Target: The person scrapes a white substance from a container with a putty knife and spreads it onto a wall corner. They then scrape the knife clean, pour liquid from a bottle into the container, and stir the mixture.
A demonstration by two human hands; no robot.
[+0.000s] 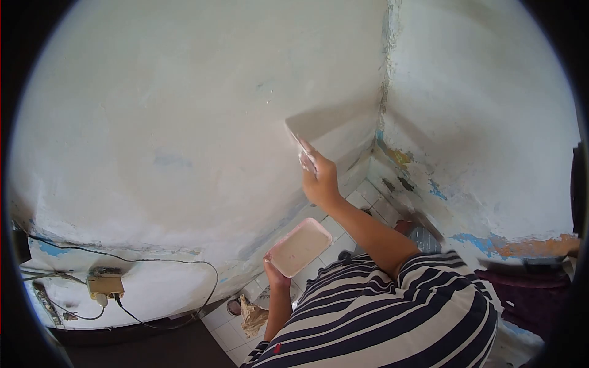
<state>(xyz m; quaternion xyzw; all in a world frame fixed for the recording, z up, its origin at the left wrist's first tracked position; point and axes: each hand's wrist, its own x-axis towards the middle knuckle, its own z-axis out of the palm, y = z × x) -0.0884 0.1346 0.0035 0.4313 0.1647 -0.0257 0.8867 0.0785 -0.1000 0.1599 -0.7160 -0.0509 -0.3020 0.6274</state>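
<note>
The wall (184, 104) gives a wide, flat passage above and to the left of the right hand (322, 181) and its scraper (297, 136). To the right, the side wall (478, 86) meets it at a rough corner (384, 73) and closes off that way. Below, the tray (302, 248) in the left hand (277, 273) blocks part of the room between wall and shirt (380, 306). Lower left, a loose cable (147, 260) and a socket box (105, 286) obstruct the wall.
</note>
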